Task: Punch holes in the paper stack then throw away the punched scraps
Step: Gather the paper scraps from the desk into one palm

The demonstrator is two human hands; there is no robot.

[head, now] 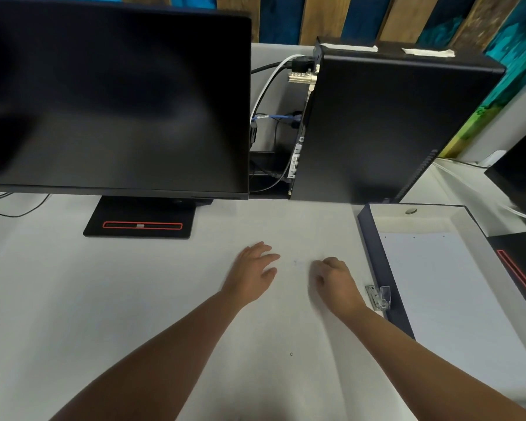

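Note:
A white paper stack (456,299) lies inside an open dark-edged box (377,253) at the right, with small punched holes along its far edge. A small metal and clear-plastic hole punch (378,296) sits on the table against the box's left wall. My left hand (252,273) rests flat on the white table, fingers spread, holding nothing. My right hand (336,282) is beside it with fingers curled down onto the table; I cannot see anything in it. A few tiny specks (295,262) lie between the hands.
A large dark monitor (113,98) on a black stand (140,220) fills the far left. A black computer tower (386,126) with cables stands behind the box. Another dark device (523,268) edges in at the far right. A tiny ring-shaped scrap (291,354) lies near me.

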